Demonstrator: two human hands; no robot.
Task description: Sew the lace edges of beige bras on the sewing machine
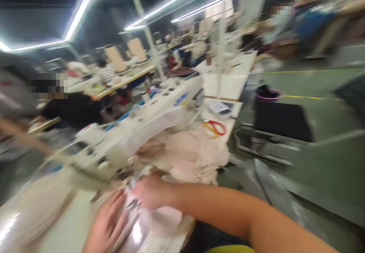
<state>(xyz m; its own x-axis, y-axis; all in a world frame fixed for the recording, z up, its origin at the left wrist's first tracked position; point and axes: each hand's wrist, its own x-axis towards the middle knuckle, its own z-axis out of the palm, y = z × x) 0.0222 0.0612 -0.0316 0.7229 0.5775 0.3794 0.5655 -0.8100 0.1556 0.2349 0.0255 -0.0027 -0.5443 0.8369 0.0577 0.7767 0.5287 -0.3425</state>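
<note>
A white sewing machine [168,97] stands across the worktable, its needle area just beyond my hands and blurred. My left hand [108,220] lies with fingers stretched out on the pale fabric at the left of the needle area. Close beside it, my right hand [152,192] has its fingers curled together on a pale pink fabric piece [165,217], part of which shows below the palm. Small metal parts [132,206] glint between the hands, too smeared to name. Behind my right hand, more pale pink fabric pieces [185,146] are heaped under the machine arm.
Red-handled scissors [218,127] lie near the table's right edge, with a printed card [221,108] behind them. On the right stand a black stool [282,122] and a pink-rimmed bin [268,93]. A person in black [74,110] sits beyond the machine.
</note>
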